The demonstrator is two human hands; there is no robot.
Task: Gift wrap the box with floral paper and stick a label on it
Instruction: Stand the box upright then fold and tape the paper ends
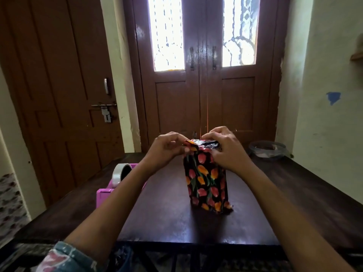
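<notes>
Though the box (206,183) stands sleeved in floral paper, left grip (167,149) and right grip (225,152) pinch its top flaps (191,145); sealing and label seemingly remain.

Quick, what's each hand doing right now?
Left hand: pinches the floral paper at the top of the wrapped box.
Right hand: grips the same paper fold from the other side.

Black tulip-print paper (206,181) (table (167,213) perhaps brown).

One black tulip-print wrapped box (206,183) is standing on one dark wooden table (167,218), one left hand (165,152) and one right hand (225,152) pinching its top, one pink plastic tape dispenser (104,195) sitting left of it.
</notes>
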